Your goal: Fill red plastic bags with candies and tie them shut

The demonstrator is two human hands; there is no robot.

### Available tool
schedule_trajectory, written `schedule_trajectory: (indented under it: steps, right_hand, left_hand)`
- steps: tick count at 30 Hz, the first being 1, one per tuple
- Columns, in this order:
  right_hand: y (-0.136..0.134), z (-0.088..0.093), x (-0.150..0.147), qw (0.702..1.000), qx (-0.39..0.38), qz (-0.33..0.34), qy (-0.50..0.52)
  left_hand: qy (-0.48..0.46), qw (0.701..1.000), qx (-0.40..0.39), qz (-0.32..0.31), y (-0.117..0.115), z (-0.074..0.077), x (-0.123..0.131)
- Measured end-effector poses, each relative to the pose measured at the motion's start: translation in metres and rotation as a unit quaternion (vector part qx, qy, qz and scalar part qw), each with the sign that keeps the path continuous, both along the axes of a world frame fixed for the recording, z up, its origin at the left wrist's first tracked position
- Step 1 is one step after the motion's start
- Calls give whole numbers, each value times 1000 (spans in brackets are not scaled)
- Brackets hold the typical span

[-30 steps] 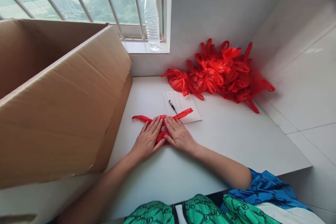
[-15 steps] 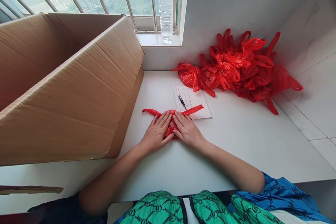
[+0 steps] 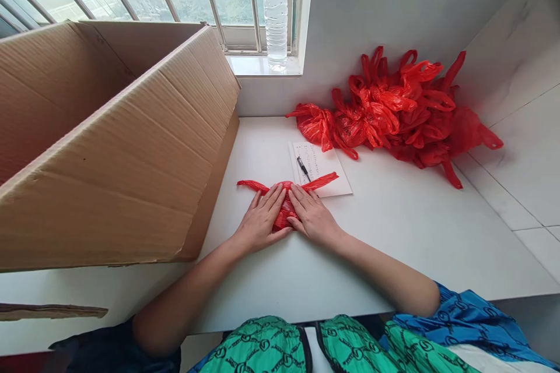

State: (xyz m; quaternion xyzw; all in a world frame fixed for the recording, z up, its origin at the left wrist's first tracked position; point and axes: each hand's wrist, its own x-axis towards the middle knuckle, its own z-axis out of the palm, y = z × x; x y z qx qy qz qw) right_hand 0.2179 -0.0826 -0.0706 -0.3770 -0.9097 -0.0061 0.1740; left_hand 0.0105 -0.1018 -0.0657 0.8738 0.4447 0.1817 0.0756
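Note:
A red plastic bag (image 3: pixel 286 210) lies on the white table between my two hands, its two handles stretched out to the left and right. My left hand (image 3: pixel 261 217) rests flat on the bag's left side, fingers extended. On the right side, my right hand (image 3: pixel 314 215) presses down the same way, its thumb close to the left thumb. Both hands cover part of the bag, and its contents cannot be made out. Just beyond the right hand is a sheet of paper (image 3: pixel 332 172) with rows of small marks, and a black pen (image 3: pixel 303 168) lies across it.
A large open cardboard box (image 3: pixel 131 169) stands at the left. Many red plastic bags (image 3: pixel 394 111) are heaped against the wall at the back right. A clear water bottle (image 3: pixel 276 20) stands on the windowsill. At the lower left is a cardboard flap (image 3: pixel 52 311).
Almost nothing differs. Both hands stay on the red bag, with the thumbs shifted very slightly; the whole view has moved a little.

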Motion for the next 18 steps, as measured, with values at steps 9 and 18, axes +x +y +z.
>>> schedule_trajectory:
  steps: [9,18]
  right_hand:
    - [4,31,20,995,-45,18,92]
    - [0,53,34,983,-83,-25,159]
  left_hand:
    - [-124,992,-3,21,6,15,-12]
    - [-208,971,102,65,2,22,-10]
